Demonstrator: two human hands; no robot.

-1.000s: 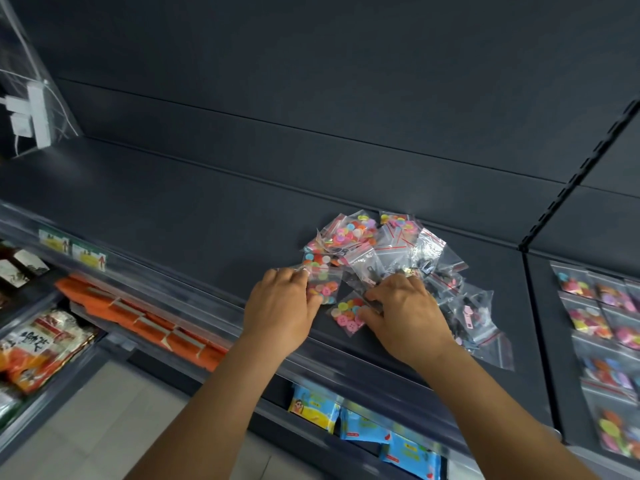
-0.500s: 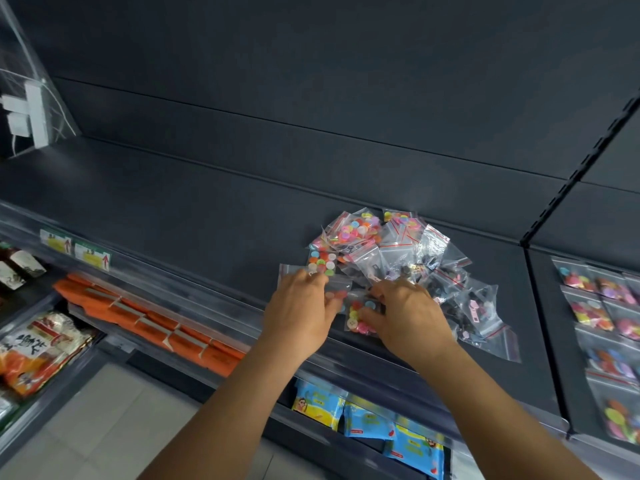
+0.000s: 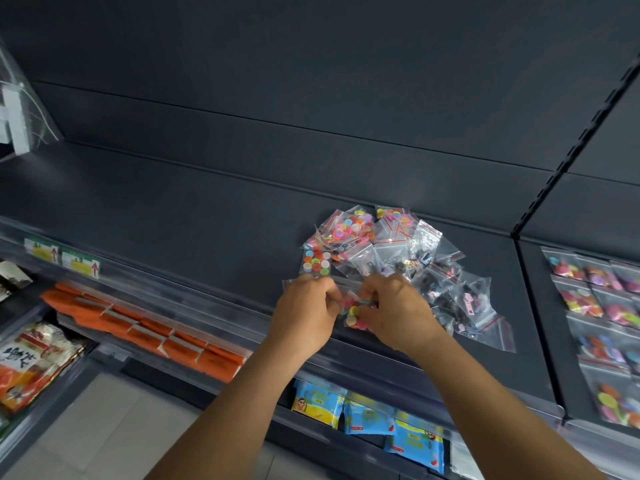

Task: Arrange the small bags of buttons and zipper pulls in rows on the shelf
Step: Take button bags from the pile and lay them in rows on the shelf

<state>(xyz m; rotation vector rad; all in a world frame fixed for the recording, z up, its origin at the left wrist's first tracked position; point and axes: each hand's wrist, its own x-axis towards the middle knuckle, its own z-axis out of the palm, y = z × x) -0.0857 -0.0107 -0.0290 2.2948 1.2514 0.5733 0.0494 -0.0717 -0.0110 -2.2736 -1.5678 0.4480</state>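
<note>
— At the shelf's front edge, what did you have in hand?

— My left hand [image 3: 306,311] and right hand [image 3: 394,311] were both curled round one small bag of bright buttons [image 3: 353,313], fingers [image 3: 369,294] pinching it from either side just above the shelf [image 3: 207,237]. I couldn't tell whether a second clear bag was caught under my left fingers as well.

— And beyond that?

— Just behind my hands sat the loose pile of bags [image 3: 388,247]: button bags towards the left and back, bags of dark zipper pulls [image 3: 453,296] spilling to the right, all overlapping and in no order.

— So how far along were you?

— Barely started on this section, I'd say. No row was laid out there; the long stretch of shelf to the left held nothing. Further right, past the upright divider [image 3: 568,143], the neighbouring shelf [image 3: 533,271] already carried button bags in neat rows [image 3: 602,306]. The whole pile was left to sort.
</note>
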